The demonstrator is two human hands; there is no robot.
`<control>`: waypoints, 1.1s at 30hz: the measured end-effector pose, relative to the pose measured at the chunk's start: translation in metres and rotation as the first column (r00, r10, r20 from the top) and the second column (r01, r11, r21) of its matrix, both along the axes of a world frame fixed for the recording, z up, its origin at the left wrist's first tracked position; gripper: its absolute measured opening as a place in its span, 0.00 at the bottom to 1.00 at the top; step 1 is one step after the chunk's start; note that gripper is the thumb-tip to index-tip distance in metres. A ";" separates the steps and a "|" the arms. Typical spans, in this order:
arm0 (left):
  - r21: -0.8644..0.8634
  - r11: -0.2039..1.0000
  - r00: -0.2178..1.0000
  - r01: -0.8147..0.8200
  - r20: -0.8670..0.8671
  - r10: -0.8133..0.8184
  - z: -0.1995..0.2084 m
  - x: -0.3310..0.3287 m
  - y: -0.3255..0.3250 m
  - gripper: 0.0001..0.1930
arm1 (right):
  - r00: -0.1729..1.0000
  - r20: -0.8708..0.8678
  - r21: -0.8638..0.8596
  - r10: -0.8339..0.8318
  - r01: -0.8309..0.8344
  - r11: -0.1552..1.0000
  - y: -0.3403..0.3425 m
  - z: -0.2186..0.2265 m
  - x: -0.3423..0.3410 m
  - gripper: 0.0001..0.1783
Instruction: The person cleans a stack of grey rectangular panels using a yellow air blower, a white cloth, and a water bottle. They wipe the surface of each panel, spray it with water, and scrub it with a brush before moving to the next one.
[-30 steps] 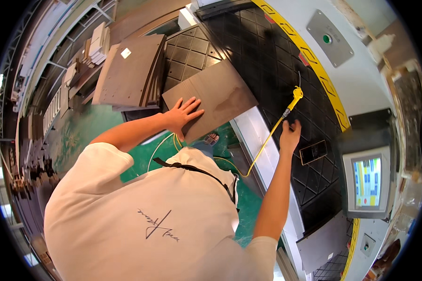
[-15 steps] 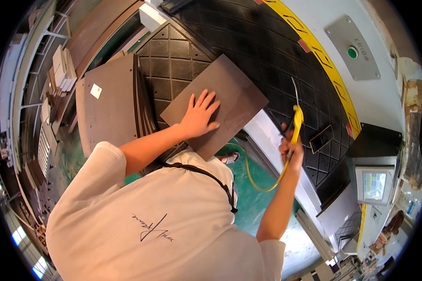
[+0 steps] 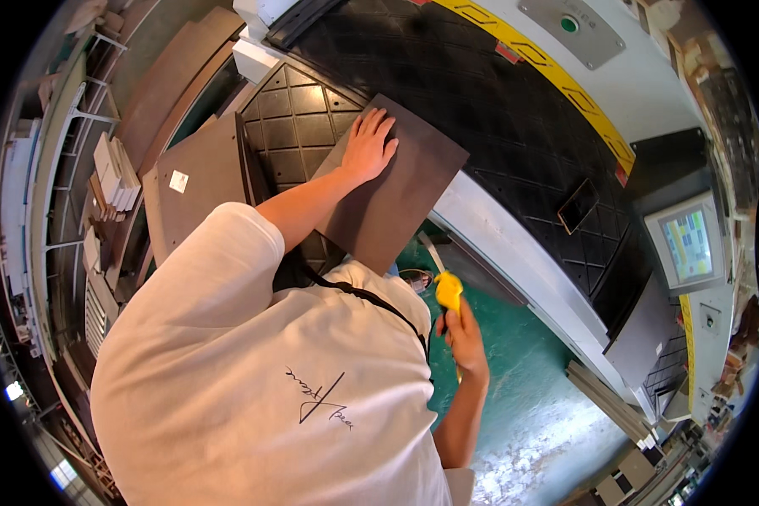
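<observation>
The head view looks down on a person in a white shirt. The left hand lies flat on a brown board, palm down, fingers a little spread and pointing up and away. The board lies slanted on a black mat with a diamond pattern — one corner sticks out over the edge, above the green floor.

The right hand is down low, well apart from the board. Its fingers are curled tight around a yellow tool, and the yellow end pokes up out of the fist. How the thumb sits cannot be told.

To the left of the mat lies another brown board with a small white sticker on it. A yellow stripe runs along the far side of the mat. A small screen glows at the right, beside the machine — its picture is too small to make out.
</observation>
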State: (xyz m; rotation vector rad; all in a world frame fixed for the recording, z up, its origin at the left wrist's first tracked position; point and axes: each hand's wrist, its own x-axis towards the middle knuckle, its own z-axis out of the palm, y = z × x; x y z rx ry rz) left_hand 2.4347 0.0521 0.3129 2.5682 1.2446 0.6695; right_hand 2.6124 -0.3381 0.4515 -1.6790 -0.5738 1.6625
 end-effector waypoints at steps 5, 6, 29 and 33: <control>0.030 0.996 0.995 -0.085 -0.045 0.086 0.007 -0.004 -0.056 0.28 | 0.948 0.150 0.266 -0.281 0.235 0.935 0.016 -0.021 -0.011 0.25; 0.042 0.995 0.995 -0.088 -0.050 0.090 0.008 -0.006 -0.069 0.28 | 0.977 0.133 0.204 -0.164 0.135 0.969 0.022 -0.018 -0.012 0.23; -0.084 0.996 0.996 0.002 -0.087 -0.010 0.016 0.030 -0.112 0.32 | 0.992 0.044 0.096 0.121 -0.125 0.988 -0.050 0.016 0.034 0.22; -0.127 0.992 0.995 -0.013 -0.104 -0.001 0.018 0.029 -0.150 0.40 | 0.897 0.047 0.178 -0.439 0.425 0.888 -0.052 -0.006 0.032 0.20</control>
